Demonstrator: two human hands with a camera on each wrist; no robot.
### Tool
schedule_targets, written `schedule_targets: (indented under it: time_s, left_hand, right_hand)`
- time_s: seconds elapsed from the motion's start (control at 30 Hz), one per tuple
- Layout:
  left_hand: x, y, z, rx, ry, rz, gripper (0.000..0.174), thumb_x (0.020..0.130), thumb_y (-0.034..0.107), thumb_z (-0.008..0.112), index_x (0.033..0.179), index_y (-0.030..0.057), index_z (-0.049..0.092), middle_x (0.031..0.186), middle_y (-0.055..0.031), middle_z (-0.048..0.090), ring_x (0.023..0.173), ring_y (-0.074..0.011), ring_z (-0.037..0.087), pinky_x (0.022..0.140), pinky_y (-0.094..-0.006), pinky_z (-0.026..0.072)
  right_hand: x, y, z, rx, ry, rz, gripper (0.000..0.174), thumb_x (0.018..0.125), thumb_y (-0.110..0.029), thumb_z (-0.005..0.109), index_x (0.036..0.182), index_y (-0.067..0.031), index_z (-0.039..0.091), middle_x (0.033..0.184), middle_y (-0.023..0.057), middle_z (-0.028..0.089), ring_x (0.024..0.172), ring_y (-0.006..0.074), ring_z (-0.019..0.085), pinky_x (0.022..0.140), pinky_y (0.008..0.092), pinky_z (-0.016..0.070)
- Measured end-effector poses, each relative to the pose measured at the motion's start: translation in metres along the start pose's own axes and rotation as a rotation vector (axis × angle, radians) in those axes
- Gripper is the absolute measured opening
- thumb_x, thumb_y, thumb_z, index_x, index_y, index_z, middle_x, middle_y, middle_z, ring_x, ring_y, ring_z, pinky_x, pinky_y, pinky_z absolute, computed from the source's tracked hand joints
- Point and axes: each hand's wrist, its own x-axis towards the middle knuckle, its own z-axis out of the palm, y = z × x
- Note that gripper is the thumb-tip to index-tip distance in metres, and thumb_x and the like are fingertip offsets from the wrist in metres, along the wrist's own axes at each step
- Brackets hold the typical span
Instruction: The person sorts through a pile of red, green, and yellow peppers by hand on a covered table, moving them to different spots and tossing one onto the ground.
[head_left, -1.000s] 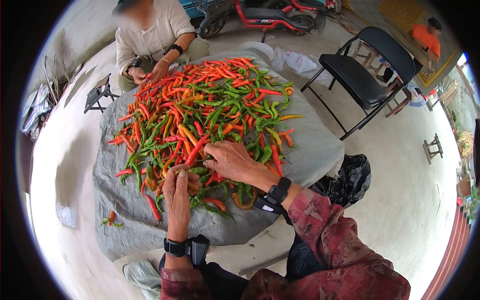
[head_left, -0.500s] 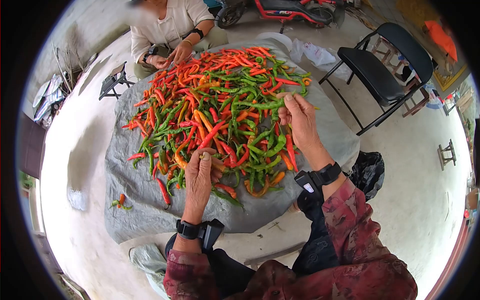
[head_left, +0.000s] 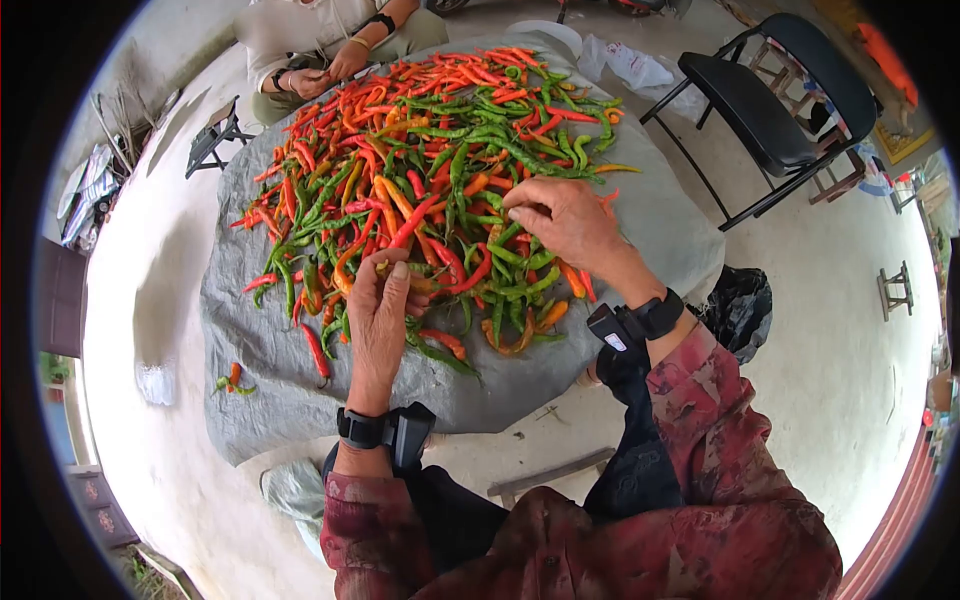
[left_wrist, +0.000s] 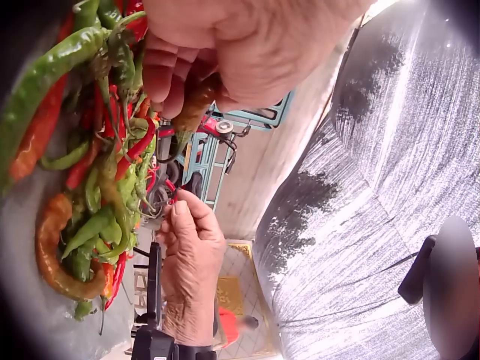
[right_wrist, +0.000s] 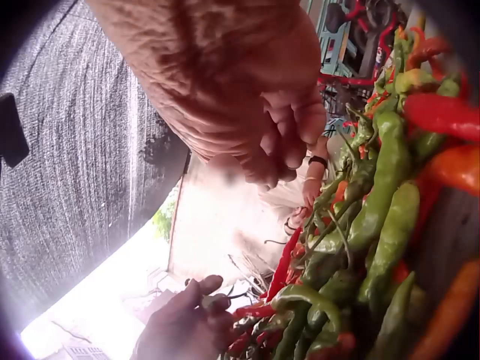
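Observation:
A heap of red, green and orange chili peppers (head_left: 415, 180) covers the grey sheet (head_left: 250, 400) on the table. My left hand (head_left: 378, 310), at the near side of the heap, pinches a brownish chili pepper (left_wrist: 198, 105) between thumb and fingers. To its right, my right hand (head_left: 575, 225) hovers over the heap with curled fingers (right_wrist: 274, 165). No pepper shows in its grasp. Just beyond it lies a long green chili pepper (head_left: 525, 157).
Across the table another person's hands (head_left: 330, 78) are at the heap's far edge. A black folding chair (head_left: 750, 110) stands at the right, and a black plastic bag (head_left: 742, 310) at the table's right edge. A few pepper pieces (head_left: 234, 378) lie apart at the left.
My right hand held a green chili pepper over the heap's right side half a second ago. It has let go and moved back left. The left hand keeps its pepper.

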Motion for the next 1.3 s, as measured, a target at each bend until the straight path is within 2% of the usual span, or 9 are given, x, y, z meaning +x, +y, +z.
schedule_targets:
  time_s: [0.13,0.33,0.53,0.6,0.67,0.87,1.1,1.27,1.3]
  left_hand:
    - [-0.001,0.0,-0.005,0.016,0.056,0.013,0.026,0.095,0.023,0.051,0.11,0.0026,0.054,0.082,-0.0034,0.061,0.064,-0.0073,0.056,0.058,-0.021,0.0467]
    - [0.0,-0.003,-0.007,-0.057,0.112,0.001,0.023,0.096,0.023,0.049,0.109,0.0053,0.056,0.083,-0.0008,0.06,0.066,-0.005,0.054,0.059,-0.0186,0.0452]
    - [-0.001,-0.002,-0.018,-0.089,0.106,-0.018,0.024,0.096,0.022,0.049,0.109,0.0032,0.055,0.084,-0.0029,0.061,0.064,-0.0066,0.055,0.058,-0.02,0.0465]
    - [-0.001,-0.007,-0.026,-0.11,0.112,-0.002,0.025,0.095,0.023,0.05,0.109,0.0023,0.054,0.082,-0.0058,0.061,0.061,-0.0087,0.057,0.054,-0.0218,0.0474]
    - [-0.004,-0.007,-0.033,-0.078,0.117,-0.043,0.025,0.095,0.022,0.049,0.108,0.0016,0.054,0.082,-0.0059,0.061,0.06,-0.0095,0.058,0.055,-0.0218,0.048]
    - [-0.009,-0.005,-0.043,-0.02,0.127,-0.071,0.026,0.096,0.022,0.047,0.112,0.0025,0.053,0.084,-0.004,0.059,0.065,-0.0088,0.057,0.06,-0.0213,0.0477]
    - [-0.006,-0.002,-0.029,0.065,0.076,-0.014,0.025,0.095,0.022,0.049,0.11,0.0021,0.054,0.081,-0.0027,0.06,0.062,-0.0068,0.055,0.056,-0.0197,0.0452]
    - [-0.008,-0.003,-0.016,0.014,0.022,0.003,0.024,0.095,0.022,0.05,0.11,0.0032,0.054,0.08,-0.0021,0.059,0.063,-0.0064,0.054,0.056,-0.0198,0.0457]
    - [-0.008,-0.003,-0.015,0.012,0.015,0.003,0.024,0.095,0.022,0.05,0.11,0.0035,0.054,0.081,-0.0022,0.059,0.063,-0.0063,0.054,0.056,-0.0199,0.0458]
  right_hand:
    - [-0.006,-0.009,0.018,-0.101,-0.042,-0.227,0.009,0.08,-0.007,0.062,0.087,-0.0022,0.062,0.08,0.0096,0.062,0.073,0.0285,0.06,0.064,0.0356,0.048]
    - [0.001,-0.011,0.063,-0.27,-0.071,-0.277,0.009,0.08,-0.014,0.063,0.083,-0.0051,0.061,0.075,0.0094,0.057,0.078,0.0286,0.058,0.068,0.0396,0.047]
    - [0.014,-0.032,0.079,-0.459,-0.123,-0.151,0.029,0.075,-0.029,0.07,0.071,-0.0032,0.057,0.069,0.0112,0.058,0.074,0.03,0.06,0.063,0.0402,0.0463]
    - [0.02,-0.041,0.071,-0.496,-0.397,0.085,0.041,0.068,-0.037,0.075,0.064,-0.0011,0.055,0.062,0.0123,0.058,0.068,0.0311,0.06,0.06,0.0402,0.0457]
    - [0.02,-0.033,0.075,-0.475,-0.41,0.077,0.043,0.066,-0.037,0.075,0.061,0.0,0.055,0.058,0.0128,0.058,0.063,0.0311,0.061,0.056,0.0399,0.0448]
    - [0.015,-0.024,0.075,-0.038,-0.475,0.143,0.024,0.071,-0.021,0.068,0.071,-0.0001,0.058,0.062,0.008,0.057,0.06,0.0198,0.058,0.057,0.0334,0.044]
    - [0.015,-0.026,0.047,0.939,0.013,0.3,0.019,0.086,-0.017,0.064,0.094,-0.0019,0.056,0.074,0.0013,0.056,0.058,0.0062,0.052,0.05,0.0194,0.0444]
    - [0.029,0.014,0.038,1.043,-0.013,0.498,0.02,0.086,-0.019,0.065,0.095,-0.0035,0.056,0.077,0.0035,0.058,0.063,0.0106,0.059,0.055,0.0235,0.0511]
    - [0.035,0.021,0.036,1.24,0.187,0.495,0.019,0.087,-0.019,0.064,0.095,-0.0031,0.056,0.078,0.0048,0.059,0.066,0.0124,0.06,0.058,0.0242,0.0522]
